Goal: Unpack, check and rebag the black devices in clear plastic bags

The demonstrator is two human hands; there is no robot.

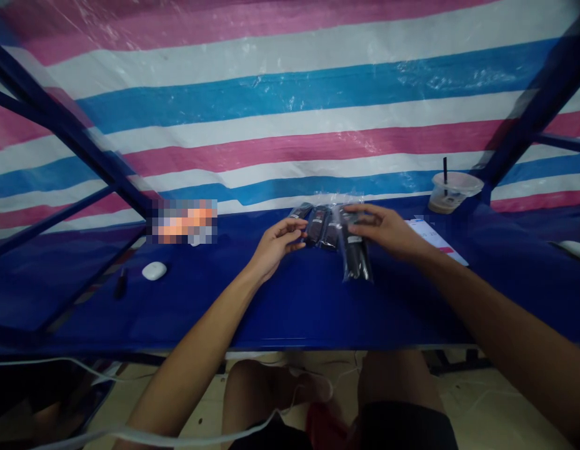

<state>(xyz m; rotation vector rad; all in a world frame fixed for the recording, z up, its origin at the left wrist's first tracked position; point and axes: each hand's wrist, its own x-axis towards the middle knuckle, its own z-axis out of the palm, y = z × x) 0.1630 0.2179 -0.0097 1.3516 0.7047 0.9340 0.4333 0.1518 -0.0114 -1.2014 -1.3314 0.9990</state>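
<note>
Several clear plastic packets of dark items (320, 226) lie in a row at the far middle of the blue table (290, 300). My left hand (277, 245) reaches toward the leftmost packets, its fingers curled and pinched near the edge of one. My right hand (386, 230) rests on the top end of a longer packet of dark items (355, 253) that points back toward me, fingers curved over it. Whether either hand has lifted a packet I cannot tell.
A plastic cup with a dark straw (454, 190) stands at the back right, beside a white card (437, 240). A white mouse-like object (154, 270) and a small dark pen-like thing (120, 283) lie at the left. Blue metal frame bars (79, 144) and a striped tarp (290, 94) stand behind.
</note>
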